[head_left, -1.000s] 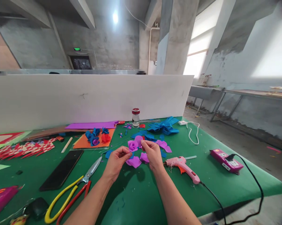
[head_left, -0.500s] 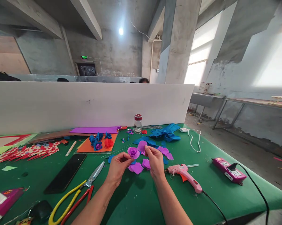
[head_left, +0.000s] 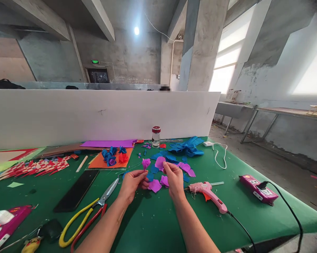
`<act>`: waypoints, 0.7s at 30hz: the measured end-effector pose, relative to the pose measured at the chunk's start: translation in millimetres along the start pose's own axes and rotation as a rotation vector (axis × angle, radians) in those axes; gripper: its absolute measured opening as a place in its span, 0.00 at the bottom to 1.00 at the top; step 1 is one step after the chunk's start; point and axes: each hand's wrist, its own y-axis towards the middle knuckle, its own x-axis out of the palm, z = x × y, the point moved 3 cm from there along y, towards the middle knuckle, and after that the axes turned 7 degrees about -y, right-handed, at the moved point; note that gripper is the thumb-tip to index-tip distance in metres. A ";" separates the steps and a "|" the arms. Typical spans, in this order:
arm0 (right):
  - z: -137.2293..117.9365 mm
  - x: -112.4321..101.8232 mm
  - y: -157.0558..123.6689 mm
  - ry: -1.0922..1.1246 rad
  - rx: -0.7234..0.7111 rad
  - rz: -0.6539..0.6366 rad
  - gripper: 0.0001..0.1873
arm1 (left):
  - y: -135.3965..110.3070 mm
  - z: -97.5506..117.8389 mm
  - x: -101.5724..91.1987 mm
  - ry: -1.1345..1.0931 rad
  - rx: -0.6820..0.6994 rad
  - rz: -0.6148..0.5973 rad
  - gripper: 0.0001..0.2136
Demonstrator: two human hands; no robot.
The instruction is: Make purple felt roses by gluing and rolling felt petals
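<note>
Filling the lower half of the scene, a green tabletop [head_left: 153, 218] spreads toward a long white panel [head_left: 121, 112] standing upright along its far side. Scissors [head_left: 102, 201] with yellow and red handles lie on the left, just beside a dark smartphone [head_left: 76, 191]. Farther back, an orange sheet [head_left: 96, 162] carries blue paper flowers [head_left: 105, 154] and a red paper flower [head_left: 123, 158], which by their look are already put together. A pink glue gun [head_left: 208, 188] lies on the right, its nozzle pointing left.

At centre, a person's left hand [head_left: 133, 182] and right hand [head_left: 174, 179] face each other above the tabletop. Between them is a purple paper flower [head_left: 146, 164] that appears only part-made: a compact, ruffled head is formed, while several loose purple petals [head_left: 155, 186] lie unattached around the hands. The left hand's grip pinches the flower at its base, thumb against forefinger, and the head stands upright just above the fingertips. The right hand's grip pinches a rounded purple petal [head_left: 160, 163] by its right edge; petal and flower are near each other but apart, a narrow gap between them.
</note>
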 end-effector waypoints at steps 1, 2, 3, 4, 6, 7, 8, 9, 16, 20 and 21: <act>1.0 -0.3 0.4 0.003 0.006 0.004 0.20 | 0.3 1.0 -1.2 0.008 0.007 0.011 0.23; 2.0 -0.4 0.6 0.007 0.014 0.007 0.20 | 0.4 2.1 -2.0 0.017 0.018 0.022 0.23; 2.8 -0.4 0.9 0.010 0.021 0.013 0.20 | 0.3 3.1 -2.5 0.030 0.030 0.030 0.23; 3.6 -0.4 1.1 0.012 0.027 0.015 0.20 | 0.3 4.0 -2.8 0.045 0.043 0.037 0.22; 4.8 -0.3 1.6 0.016 0.035 0.016 0.20 | 0.1 5.5 -2.7 0.065 0.066 0.042 0.21; 5.2 -0.3 1.7 0.017 0.036 0.012 0.20 | 0.1 6.0 -2.5 0.071 0.075 0.038 0.21; 5.5 -0.3 1.8 0.017 0.037 0.011 0.20 | 0.1 6.5 -2.2 0.075 0.083 0.030 0.21; 5.7 -0.5 1.9 0.017 0.037 0.012 0.21 | 0.0 6.9 -1.8 0.080 0.089 0.019 0.21; 1.5 -0.3 -0.1 0.005 0.019 -0.004 0.20 | -2.9 12.8 0.2 0.097 0.168 -0.059 0.21; -1.1 0.4 -1.3 -0.008 0.020 -0.014 0.21 | -4.9 16.9 1.2 0.097 0.180 -0.059 0.22; -1.3 0.5 -1.4 -0.009 0.016 -0.015 0.21 | -5.1 17.3 1.8 0.101 0.179 -0.059 0.22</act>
